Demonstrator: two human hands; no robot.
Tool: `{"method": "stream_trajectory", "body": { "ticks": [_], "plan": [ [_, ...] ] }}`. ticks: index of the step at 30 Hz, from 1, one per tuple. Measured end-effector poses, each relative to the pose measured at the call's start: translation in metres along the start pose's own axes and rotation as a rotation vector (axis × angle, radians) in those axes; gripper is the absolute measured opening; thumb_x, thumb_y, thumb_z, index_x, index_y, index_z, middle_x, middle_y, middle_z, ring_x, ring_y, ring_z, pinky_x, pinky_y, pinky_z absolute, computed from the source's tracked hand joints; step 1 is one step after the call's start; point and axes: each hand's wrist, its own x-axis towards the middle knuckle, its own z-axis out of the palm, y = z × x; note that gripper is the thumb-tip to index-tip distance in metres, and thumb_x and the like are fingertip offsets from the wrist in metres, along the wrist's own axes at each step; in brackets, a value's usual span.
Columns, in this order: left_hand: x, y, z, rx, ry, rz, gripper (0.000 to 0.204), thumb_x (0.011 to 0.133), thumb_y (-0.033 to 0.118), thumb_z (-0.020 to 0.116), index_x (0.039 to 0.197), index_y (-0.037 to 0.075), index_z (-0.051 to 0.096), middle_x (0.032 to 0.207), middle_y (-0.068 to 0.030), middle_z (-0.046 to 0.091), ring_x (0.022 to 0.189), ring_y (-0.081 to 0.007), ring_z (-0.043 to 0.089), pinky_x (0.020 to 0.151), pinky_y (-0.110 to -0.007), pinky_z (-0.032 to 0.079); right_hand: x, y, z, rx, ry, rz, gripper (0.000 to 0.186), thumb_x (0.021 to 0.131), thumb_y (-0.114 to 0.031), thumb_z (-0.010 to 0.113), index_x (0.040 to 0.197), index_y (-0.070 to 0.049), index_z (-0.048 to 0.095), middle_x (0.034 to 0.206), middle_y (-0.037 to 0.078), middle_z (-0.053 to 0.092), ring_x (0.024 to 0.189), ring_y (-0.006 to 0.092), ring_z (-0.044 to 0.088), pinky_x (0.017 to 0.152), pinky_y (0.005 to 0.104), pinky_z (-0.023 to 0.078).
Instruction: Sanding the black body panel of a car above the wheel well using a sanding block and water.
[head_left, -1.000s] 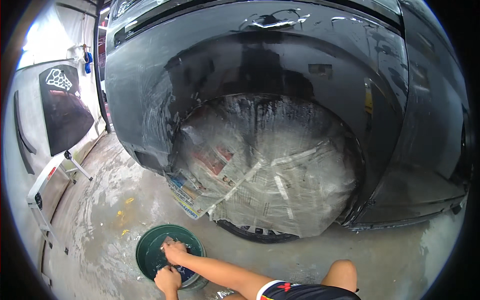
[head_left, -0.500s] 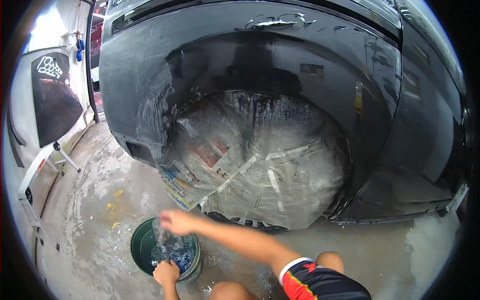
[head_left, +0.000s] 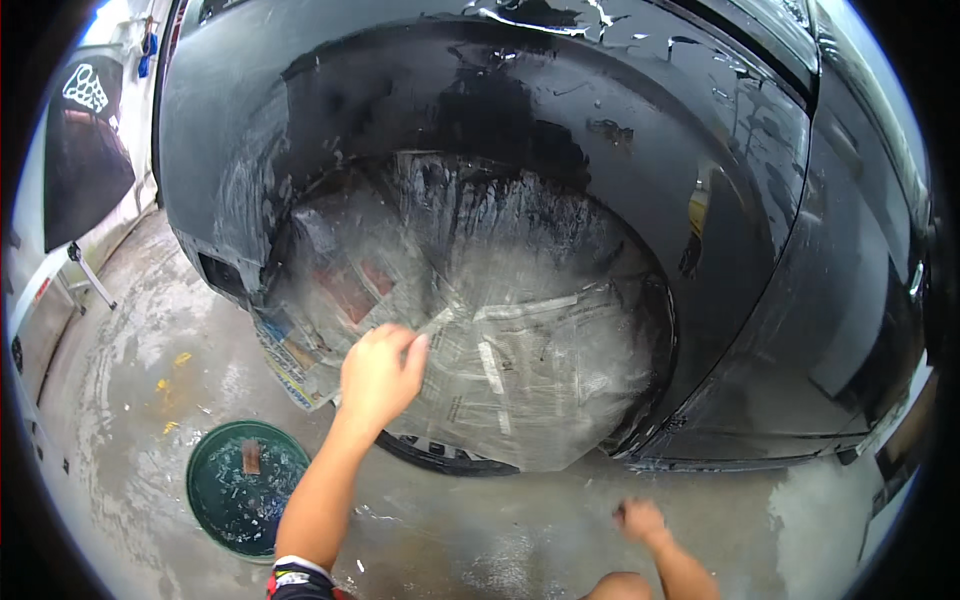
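My left hand (head_left: 385,375) is raised in front of the paper-masked wheel (head_left: 540,350) of a dark car. Its back faces up, the thumb stands apart from the bent fingers, and nothing shows in it. Low on the right, my right hand (head_left: 642,522) is closed above the wet floor; a small dark patch shows at its fingers, but I cannot make out what it is. A green bucket (head_left: 192,490) of water stands left of my left forearm. In it is a small brown rectangular piece (head_left: 251,457).
The dark fender (head_left: 640,190) arches over the wheel, with wet streaks and whitish dull areas. A dark loose panel (head_left: 88,165) stands at the left above a light metal stand (head_left: 45,285). Yellow spots (head_left: 172,385) mark the wet concrete floor (head_left: 130,440).
My right hand has left the bucket and moved far right, low near the floor. My left hand has risen from the bucket to in front of the masked wheel. The view has shifted.
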Motion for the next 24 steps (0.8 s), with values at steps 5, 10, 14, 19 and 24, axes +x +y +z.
{"method": "stream_trajectory", "body": {
  "ticks": [5, 10, 14, 19, 24],
  "plan": [
    [0.004, 0.034, 0.056, -0.328, 0.053, -0.05, 0.022, 0.095, 0.02, 0.067, 0.089, 0.0, 0.073, 0.09, -0.0155, 0.071, 0.079, -0.0337, 0.067, 0.072, -0.042, 0.053, -0.023, 0.003, -0.089, -0.064, 0.446, -0.373, 0.036, 0.08, -0.026, 0.074, 0.112, -0.01, 0.067, 0.122, 0.02, 0.066, 0.117, 0.0401, 0.059, 0.1, 0.0535, 0.046],
    [-0.008, 0.032, 0.082, -0.61, -0.147, -0.115, 0.017, 0.095, 0.013, 0.068, 0.092, -0.002, 0.073, 0.085, -0.0133, 0.072, 0.073, -0.0255, 0.069, 0.062, -0.033, 0.051, -0.032, -0.102, -0.345, -0.284, 1.29, -0.761, 0.041, 0.079, -0.005, 0.074, 0.119, -0.004, 0.066, 0.132, 0.017, 0.061, 0.125, 0.039, 0.055, 0.109, 0.0529, 0.041],
    [0.003, 0.024, 0.06, -0.582, -0.34, 0.301, 0.014, 0.093, 0.011, 0.069, 0.092, -0.002, 0.074, 0.091, -0.0132, 0.073, 0.08, -0.0268, 0.07, 0.067, -0.033, 0.055, 0.002, -0.096, -0.421, -0.529, 1.472, -0.835, 0.044, 0.079, -0.008, 0.077, 0.123, -0.007, 0.069, 0.14, 0.011, 0.061, 0.123, 0.0348, 0.057, 0.107, 0.049, 0.044],
    [0.022, 0.021, 0.058, -0.917, -0.129, 0.275, 0.01, 0.092, 0.007, 0.069, 0.091, -0.001, 0.074, 0.09, -0.0122, 0.073, 0.08, -0.0233, 0.07, 0.071, -0.033, 0.054, 0.009, -0.206, -0.49, -0.644, 1.531, -1.153, 0.046, 0.074, -0.008, 0.078, 0.119, -0.011, 0.071, 0.135, 0.008, 0.064, 0.121, 0.0308, 0.059, 0.105, 0.0479, 0.046],
    [0.015, 0.043, 0.104, -1.049, -0.021, 0.446, 0.008, 0.091, 0.004, 0.068, 0.088, -0.002, 0.073, 0.087, -0.0122, 0.071, 0.078, -0.0232, 0.069, 0.071, -0.033, 0.054, -0.006, -0.338, -0.539, -0.91, 1.48, -1.265, 0.042, 0.078, -0.013, 0.078, 0.12, -0.015, 0.072, 0.135, 0.001, 0.064, 0.122, 0.0286, 0.057, 0.105, 0.0445, 0.045]
  ]
}}
